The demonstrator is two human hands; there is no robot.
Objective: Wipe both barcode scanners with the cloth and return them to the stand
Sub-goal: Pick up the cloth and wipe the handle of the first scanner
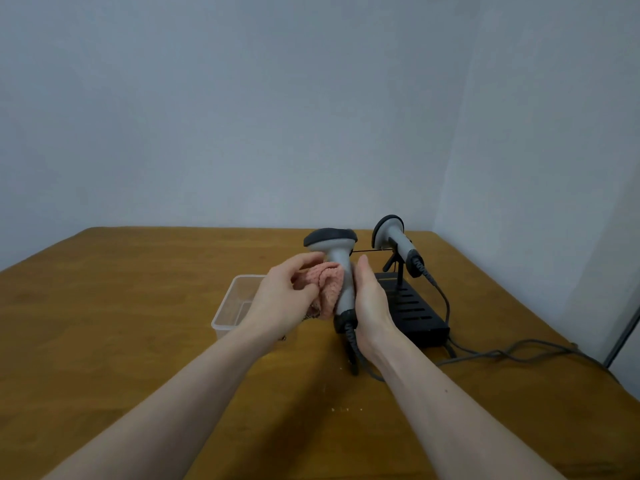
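Held upright above the table (pixel 138 306): grey barcode scanner (pixel 334 268), right hand (pixel 370 303) wrapped round its handle. Left hand (pixel 284 296) fingers bunching the soft pink cloth (pixel 327 289) against it. Probably light, rigid, smooth plastic; best gripped mid-handle, clear of the trailing cable (pixel 356 355). Second scanner (pixel 394 244) resting on the stand (pixel 412 306).

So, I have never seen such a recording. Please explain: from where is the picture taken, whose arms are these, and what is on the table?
A camera worn on a person's head looks down at their own two bare arms. The right hand holds a grey barcode scanner by its handle. The left hand presses a pink cloth against it. On the wooden table stand a black stand carrying a second scanner, and a clear plastic box. Grey cables run away to the right.
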